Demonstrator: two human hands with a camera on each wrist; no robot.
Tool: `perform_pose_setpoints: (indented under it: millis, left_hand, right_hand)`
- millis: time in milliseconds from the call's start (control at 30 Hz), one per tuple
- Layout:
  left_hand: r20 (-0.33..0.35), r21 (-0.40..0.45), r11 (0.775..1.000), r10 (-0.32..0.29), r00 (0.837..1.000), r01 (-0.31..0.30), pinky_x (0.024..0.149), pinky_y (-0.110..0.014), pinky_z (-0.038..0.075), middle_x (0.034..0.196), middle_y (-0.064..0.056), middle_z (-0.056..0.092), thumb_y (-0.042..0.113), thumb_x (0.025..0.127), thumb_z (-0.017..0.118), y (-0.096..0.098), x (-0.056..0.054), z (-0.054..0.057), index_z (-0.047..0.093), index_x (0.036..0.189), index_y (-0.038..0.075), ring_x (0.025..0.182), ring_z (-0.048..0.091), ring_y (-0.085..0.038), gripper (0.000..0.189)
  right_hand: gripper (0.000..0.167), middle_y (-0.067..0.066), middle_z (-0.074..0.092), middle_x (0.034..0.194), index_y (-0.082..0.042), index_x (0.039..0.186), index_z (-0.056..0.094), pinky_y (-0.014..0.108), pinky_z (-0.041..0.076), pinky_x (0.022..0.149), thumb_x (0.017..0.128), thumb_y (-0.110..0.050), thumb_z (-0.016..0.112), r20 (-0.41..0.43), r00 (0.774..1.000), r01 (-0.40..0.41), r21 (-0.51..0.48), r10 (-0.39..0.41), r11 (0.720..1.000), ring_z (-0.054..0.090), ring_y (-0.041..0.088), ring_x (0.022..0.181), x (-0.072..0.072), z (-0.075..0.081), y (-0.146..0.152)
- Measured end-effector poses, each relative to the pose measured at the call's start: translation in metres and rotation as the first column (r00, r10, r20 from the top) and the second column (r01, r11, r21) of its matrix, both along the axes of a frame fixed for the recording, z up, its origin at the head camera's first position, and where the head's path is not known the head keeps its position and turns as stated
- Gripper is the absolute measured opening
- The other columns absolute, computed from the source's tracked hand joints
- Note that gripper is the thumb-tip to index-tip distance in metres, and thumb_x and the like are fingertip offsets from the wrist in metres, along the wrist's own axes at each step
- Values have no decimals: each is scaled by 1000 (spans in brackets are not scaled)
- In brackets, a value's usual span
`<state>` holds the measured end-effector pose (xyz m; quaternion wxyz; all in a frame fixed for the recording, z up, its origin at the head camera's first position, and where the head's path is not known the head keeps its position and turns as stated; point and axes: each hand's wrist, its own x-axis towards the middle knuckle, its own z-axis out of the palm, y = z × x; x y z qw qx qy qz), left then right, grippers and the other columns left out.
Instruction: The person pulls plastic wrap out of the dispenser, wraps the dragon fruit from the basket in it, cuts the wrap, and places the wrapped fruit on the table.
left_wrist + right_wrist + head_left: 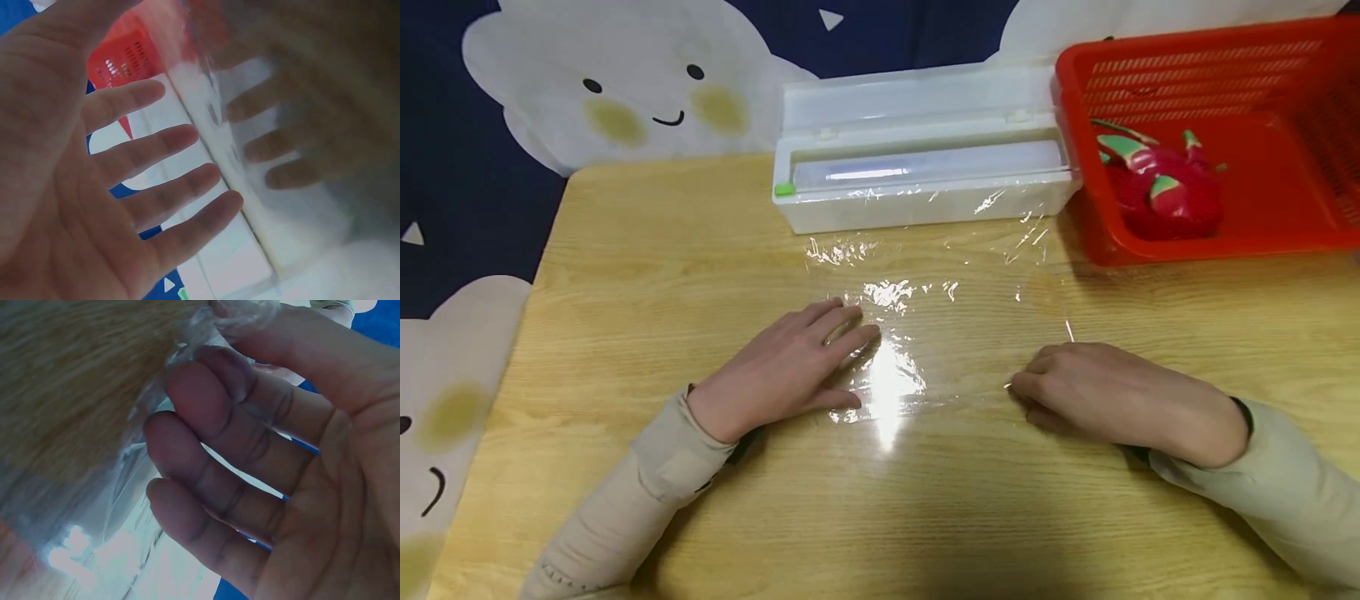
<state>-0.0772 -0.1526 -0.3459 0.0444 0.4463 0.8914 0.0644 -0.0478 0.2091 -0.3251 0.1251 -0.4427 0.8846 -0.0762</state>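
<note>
A sheet of clear cling film [947, 333] runs from the roll [925, 167] in a white dispenser box [917, 204] toward me over the table. My left hand [790, 358] is at the film's left side, fingers spread and straight. In the left wrist view the left hand's palm [94, 206] shows with nothing gripped. At the film's near right corner, my right hand [1097, 396] pinches its edge. The right wrist view shows bunched film [247, 319] at the thumb and index finger, with the other fingers [194, 456] bent.
The box's lid [917, 96] stands raised behind the roll. A green slider [785, 189] sits at the box's left end. To the right, a red plastic basket [1240, 248] holds a dragon fruit [1180, 196]. Wooden table [647, 242] lies beneath, with cloud-patterned cloth [625, 83] behind.
</note>
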Motion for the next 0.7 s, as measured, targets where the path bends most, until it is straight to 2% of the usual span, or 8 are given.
perform_pose_setpoints:
  millis: [300, 533, 700]
  left_hand:
    - [-11, 36, 999, -39, 999, 39, 121, -49, 45, 143, -16, 60, 58, 80, 81, 4, -5, 1, 54, 144, 13, 136, 56, -39, 83]
    - [51, 10, 999, -34, 998, 33, 120, -51, 45, 149, -17, 56, 60, 82, 77, 4, -4, 0, 51, 148, 13, 140, 53, -42, 85]
    - [66, 13, 998, -55, 996, 54, 123, -49, 42, 144, -17, 58, 59, 82, 77, 4, -4, -1, 56, 142, 13, 140, 53, -42, 78]
  right_hand:
    - [29, -19, 54, 71, -28, 77, 54, 27, 47, 61, 86, -17, 79, 20, 1000, -3, 3, 3, 1000, 59, 7, 75, 0, -2, 0]
    - [25, -18, 57, 73, -28, 81, 57, 29, 49, 62, 86, -18, 79, 1, 1000, -9, 1, 9, 1000, 59, 7, 74, -1, -3, 0]
    - [28, -19, 56, 74, -30, 79, 55, 28, 49, 63, 87, -19, 79, 8, 1000, -5, 19, 5, 1000, 58, 7, 75, -1, -3, 0]
